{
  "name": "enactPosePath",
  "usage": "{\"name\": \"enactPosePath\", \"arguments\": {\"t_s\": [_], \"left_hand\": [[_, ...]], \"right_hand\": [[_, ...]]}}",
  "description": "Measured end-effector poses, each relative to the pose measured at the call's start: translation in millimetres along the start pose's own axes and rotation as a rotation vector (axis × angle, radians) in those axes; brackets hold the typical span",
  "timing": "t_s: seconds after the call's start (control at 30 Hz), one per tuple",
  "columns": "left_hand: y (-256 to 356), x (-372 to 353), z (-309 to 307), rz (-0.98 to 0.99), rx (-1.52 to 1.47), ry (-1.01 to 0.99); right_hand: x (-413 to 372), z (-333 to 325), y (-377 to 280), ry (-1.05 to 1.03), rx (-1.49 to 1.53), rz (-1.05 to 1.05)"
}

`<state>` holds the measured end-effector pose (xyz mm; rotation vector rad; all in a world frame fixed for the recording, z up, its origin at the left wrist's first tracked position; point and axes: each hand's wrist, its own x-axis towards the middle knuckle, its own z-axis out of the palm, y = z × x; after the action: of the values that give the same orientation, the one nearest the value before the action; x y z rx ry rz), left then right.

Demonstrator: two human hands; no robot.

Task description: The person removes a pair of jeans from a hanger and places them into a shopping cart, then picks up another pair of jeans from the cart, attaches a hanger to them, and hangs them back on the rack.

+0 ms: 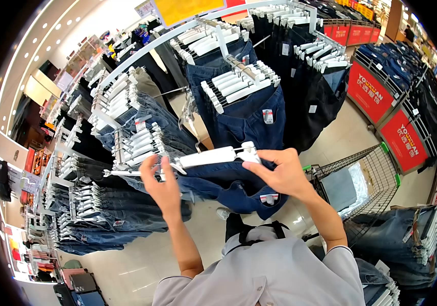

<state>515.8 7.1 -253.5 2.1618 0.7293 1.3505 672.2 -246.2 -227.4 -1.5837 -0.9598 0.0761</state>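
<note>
Racks [222,42] of denim crowded around you. Your right hand [285,176] pinched the white hanger [208,157] by one end, likely to steady it above dark jeans [236,197]; your left hand [165,193] had fingers parted beside the other.

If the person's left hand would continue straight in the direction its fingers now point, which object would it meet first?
Probably the row of white plastic clip hangers just beyond the left hand in the picture, though the depth is unclear.
</note>
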Motion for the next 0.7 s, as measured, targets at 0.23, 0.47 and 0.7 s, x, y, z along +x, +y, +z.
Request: {"name": "enactPosePath", "arguments": {"t_s": [0.23, 0.47, 0.7], "left_hand": [[76, -4, 34, 0.376, -0.484, -0.637], [50, 5, 59, 0.187, -0.721, -0.982], [44, 2, 68, 0.061, -0.936, -1.066]], "right_hand": [[4, 21, -2, -0.129, -0.107, -0.075], [0, 8, -15, -0.103, -0.249, -0.094], [-4, 0, -14, -0.146, -0.223, -0.049]]}}
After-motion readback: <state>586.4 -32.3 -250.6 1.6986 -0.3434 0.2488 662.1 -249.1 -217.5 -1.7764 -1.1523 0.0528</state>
